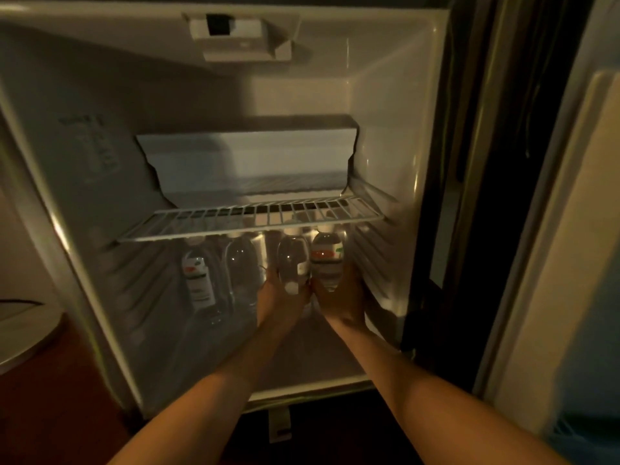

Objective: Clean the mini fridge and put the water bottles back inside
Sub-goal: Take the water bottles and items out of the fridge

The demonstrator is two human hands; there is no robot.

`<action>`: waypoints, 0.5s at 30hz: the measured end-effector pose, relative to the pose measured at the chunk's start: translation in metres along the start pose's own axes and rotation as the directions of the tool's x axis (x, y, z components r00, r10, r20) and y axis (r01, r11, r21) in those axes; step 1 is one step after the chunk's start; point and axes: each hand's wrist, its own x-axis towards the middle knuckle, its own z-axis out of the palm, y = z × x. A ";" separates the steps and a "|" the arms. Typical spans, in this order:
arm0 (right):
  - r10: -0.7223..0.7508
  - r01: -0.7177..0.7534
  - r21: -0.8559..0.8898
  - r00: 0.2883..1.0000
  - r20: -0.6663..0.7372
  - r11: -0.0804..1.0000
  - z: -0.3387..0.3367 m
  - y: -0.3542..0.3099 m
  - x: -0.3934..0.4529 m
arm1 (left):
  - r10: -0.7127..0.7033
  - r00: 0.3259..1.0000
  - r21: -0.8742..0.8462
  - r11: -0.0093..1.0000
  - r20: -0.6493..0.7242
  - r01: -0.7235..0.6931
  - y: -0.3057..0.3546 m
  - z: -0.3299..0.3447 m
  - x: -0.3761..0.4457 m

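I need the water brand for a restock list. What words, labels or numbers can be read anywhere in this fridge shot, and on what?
Nothing can be read.
Right-hand clear plastic bottle: red and green label, blurred.
Left-hand clear bottle: white label patch, blurred.
Standing clear bottle at left: white label with a red mark, blurred.
Grey left inner fridge wall: embossed markings, too faint.
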 end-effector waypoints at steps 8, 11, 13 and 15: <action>-0.007 0.007 -0.036 1.000 -0.014 0.999 -0.008 -0.008 -0.024 | -0.060 0.998 0.000 0.998 -0.035 0.061 0.005 -0.030 -0.027; -0.033 0.034 -0.020 0.998 0.049 0.999 -0.017 -0.016 -0.049 | -0.033 0.998 0.032 0.999 -0.059 0.035 0.004 -0.051 -0.052; -0.076 0.077 -0.021 0.995 0.058 0.997 -0.021 -0.020 -0.068 | -0.010 0.997 0.089 0.996 -0.083 0.017 0.003 -0.069 -0.072; -0.099 0.097 0.016 0.989 0.106 0.995 -0.023 -0.024 -0.089 | 0.001 0.996 0.128 0.992 -0.085 0.010 0.001 -0.090 -0.092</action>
